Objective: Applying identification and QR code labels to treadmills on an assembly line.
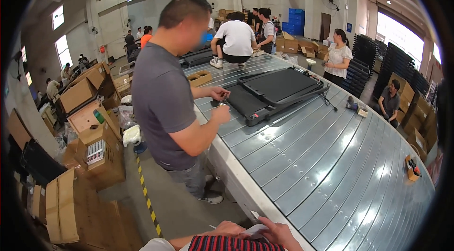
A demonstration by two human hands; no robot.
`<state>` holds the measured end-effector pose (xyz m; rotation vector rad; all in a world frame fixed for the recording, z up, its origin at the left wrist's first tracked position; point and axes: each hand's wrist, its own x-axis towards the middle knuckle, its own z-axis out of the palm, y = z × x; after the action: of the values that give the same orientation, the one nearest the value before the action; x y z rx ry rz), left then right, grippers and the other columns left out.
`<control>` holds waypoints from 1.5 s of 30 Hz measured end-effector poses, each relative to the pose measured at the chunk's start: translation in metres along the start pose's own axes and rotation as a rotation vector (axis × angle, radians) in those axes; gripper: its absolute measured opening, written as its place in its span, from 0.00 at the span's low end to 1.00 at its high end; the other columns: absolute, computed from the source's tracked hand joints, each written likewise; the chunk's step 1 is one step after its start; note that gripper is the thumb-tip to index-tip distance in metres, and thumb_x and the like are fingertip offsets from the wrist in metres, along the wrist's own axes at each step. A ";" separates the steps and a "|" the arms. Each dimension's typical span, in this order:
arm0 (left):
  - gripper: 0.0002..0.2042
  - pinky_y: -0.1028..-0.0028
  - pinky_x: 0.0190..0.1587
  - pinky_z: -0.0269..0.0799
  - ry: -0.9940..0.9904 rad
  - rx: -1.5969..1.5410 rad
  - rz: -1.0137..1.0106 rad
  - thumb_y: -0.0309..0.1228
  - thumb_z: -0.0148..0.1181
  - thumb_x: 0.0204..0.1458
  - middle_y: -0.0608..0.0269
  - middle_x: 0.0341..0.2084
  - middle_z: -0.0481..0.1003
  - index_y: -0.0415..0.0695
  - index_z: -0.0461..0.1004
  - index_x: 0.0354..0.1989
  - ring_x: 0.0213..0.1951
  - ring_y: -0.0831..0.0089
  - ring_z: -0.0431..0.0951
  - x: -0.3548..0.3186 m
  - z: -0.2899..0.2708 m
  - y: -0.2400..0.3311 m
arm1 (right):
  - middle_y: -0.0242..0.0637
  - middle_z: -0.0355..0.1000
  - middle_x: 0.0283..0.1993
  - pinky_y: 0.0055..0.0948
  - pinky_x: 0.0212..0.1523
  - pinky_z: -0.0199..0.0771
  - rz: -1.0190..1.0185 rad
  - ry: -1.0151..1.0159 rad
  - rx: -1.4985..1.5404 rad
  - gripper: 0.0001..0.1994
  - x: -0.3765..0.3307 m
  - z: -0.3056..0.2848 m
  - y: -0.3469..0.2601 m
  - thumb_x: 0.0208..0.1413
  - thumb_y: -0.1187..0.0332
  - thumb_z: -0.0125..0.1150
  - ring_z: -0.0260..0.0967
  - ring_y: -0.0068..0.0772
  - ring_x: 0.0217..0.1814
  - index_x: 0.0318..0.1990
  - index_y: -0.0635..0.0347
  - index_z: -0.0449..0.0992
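My left hand (228, 228) and my right hand (280, 233) meet at the bottom edge, by the near corner of the long grey slatted conveyor table (331, 166). Between them they pinch a small white sheet (257, 229), which is partly hidden by the fingers. A red-and-black striped sleeve (231, 244) lies under my hands. Farther up the table, a person in a grey T-shirt (163, 99) stands at its left side with both hands on the corner of a flat black machine (276, 91).
Open cardboard boxes (90, 123) and flattened cartons (61, 208) crowd the floor at left beside a yellow dashed line (147, 199). Small boxes (412, 168) and a tool (352, 105) sit on the table's right side. Other people work at the far end and at right by stacked black pallets (364, 52).
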<state>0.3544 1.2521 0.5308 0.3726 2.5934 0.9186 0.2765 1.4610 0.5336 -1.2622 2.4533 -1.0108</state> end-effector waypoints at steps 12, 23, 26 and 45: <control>0.16 0.63 0.30 0.67 0.189 -0.138 -0.057 0.48 0.45 0.50 0.57 0.22 0.73 0.50 0.72 0.29 0.29 0.58 0.73 -0.120 0.047 -0.056 | 0.35 0.72 0.25 0.38 0.24 0.70 -0.049 -0.204 -0.127 0.27 0.005 0.086 -0.086 0.42 0.63 0.59 0.69 0.44 0.25 0.53 0.41 0.60; 0.13 0.60 0.29 0.67 0.248 0.027 -0.078 0.44 0.47 0.49 0.55 0.24 0.72 0.48 0.70 0.31 0.29 0.54 0.72 -0.143 0.084 -0.077 | 0.39 0.70 0.22 0.38 0.22 0.68 -0.303 -0.204 -0.099 0.27 0.012 0.092 -0.108 0.40 0.67 0.57 0.68 0.43 0.22 0.53 0.47 0.61; 0.13 0.60 0.31 0.67 0.263 0.042 -0.063 0.43 0.47 0.48 0.54 0.26 0.72 0.46 0.70 0.29 0.31 0.54 0.72 -0.131 0.083 -0.062 | 0.39 0.69 0.21 0.39 0.22 0.68 -0.335 -0.206 -0.115 0.26 0.006 0.080 -0.098 0.41 0.67 0.56 0.67 0.43 0.22 0.52 0.47 0.61; 0.10 0.63 0.33 0.68 -0.011 0.019 -0.119 0.37 0.46 0.44 0.53 0.25 0.73 0.45 0.70 0.29 0.32 0.56 0.74 -0.044 0.124 0.086 | 0.51 0.68 0.26 0.39 0.26 0.66 -0.169 -0.263 0.094 0.25 -0.109 -0.003 0.005 0.42 0.74 0.55 0.67 0.50 0.27 0.52 0.50 0.63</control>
<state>0.4565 1.3691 0.5073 0.2251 2.5850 0.8493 0.3389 1.5488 0.5190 -1.4861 2.1084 -0.9196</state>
